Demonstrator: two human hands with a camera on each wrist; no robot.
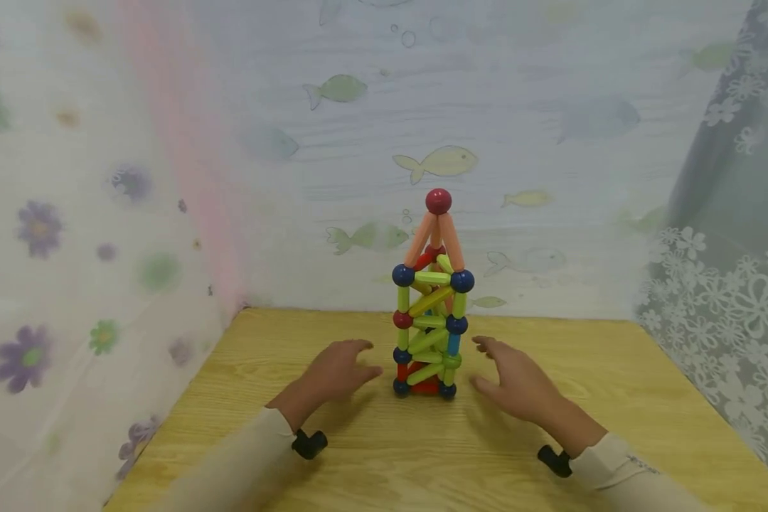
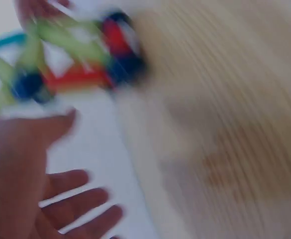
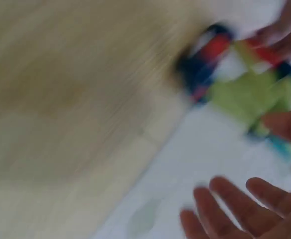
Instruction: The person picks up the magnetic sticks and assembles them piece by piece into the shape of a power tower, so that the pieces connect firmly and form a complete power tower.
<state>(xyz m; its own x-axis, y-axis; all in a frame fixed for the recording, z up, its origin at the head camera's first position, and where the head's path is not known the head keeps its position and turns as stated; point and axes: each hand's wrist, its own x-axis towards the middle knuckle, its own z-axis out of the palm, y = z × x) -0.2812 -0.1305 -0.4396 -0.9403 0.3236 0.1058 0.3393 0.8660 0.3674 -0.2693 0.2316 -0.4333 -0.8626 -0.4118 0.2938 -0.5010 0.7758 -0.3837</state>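
A tall tower of toy rods and balls (image 1: 430, 358) stands upright on the wooden table. Its rods are mostly lime green, with some red, yellow and blue, joined by dark blue and red balls; three orange rods lean together under a red ball (image 1: 438, 201) at the peak. My left hand (image 1: 334, 371) is held just left of the tower's lower part, fingers apart and not touching it. On the other side my right hand (image 1: 515, 377) is likewise spread, a small gap from the tower. Both wrist views are blurred; each shows a hand (image 2: 16, 164) with nothing in it.
The wooden table (image 1: 262, 455) ends at a pale cloth backdrop (image 1: 333, 192) printed with fish. Flowered cloth (image 1: 57, 284) hangs at the left, and a white lace curtain (image 1: 729, 299) at the right. A black strap device (image 1: 310, 444) sits under the left wrist.
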